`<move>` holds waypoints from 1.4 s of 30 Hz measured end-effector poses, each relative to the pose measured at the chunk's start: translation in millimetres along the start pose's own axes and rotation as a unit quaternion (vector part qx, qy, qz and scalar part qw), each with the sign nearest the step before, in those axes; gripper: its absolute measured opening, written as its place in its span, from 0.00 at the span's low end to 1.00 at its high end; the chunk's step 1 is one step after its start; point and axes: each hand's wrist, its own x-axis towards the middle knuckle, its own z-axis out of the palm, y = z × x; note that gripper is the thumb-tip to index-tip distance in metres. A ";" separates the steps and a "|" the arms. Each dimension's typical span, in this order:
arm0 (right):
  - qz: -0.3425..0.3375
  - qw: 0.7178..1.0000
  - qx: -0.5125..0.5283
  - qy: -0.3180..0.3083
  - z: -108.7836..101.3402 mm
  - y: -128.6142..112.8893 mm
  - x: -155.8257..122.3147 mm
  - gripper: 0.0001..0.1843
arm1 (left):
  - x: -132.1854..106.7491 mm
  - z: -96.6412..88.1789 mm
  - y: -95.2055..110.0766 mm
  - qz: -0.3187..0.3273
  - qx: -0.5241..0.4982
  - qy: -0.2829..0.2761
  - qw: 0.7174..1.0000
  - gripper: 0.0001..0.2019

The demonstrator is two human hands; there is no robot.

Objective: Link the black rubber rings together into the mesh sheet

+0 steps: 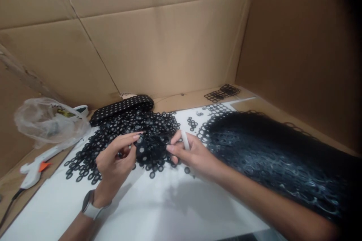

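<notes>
So the right hand (195, 154) has a slim white stick (185, 140) tucked in its grip, with its fingertips right up against a dark clump of rings (154, 150). The left hand (114, 163) is half curled at the clump's other side, thumb and index apart at the tips; can't tell if it's really pinching anything. That clump sits between the hands, above the middle of the white board (135, 214). Behind it, loose black rings (118, 126) heap up toward the board's far left corner, with a folded dotted strip (124, 106) at the far edge. A big black ring mesh (268, 150) covers the right side.

Off the left edge there's a glue gun (32, 171) and a clear plastic bag (51, 120).

My worry: black on black, so a ring could get lost or mixed into the heap. The right forearm runs close to that mesh, so a careless elbow might drag it.
</notes>
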 end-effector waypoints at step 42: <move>-0.189 0.908 -0.374 -0.005 -20.2 6.1 -0.8 0.13 | -22.2 18.2 17.5 -0.025 0.001 -0.189 0.982 0.10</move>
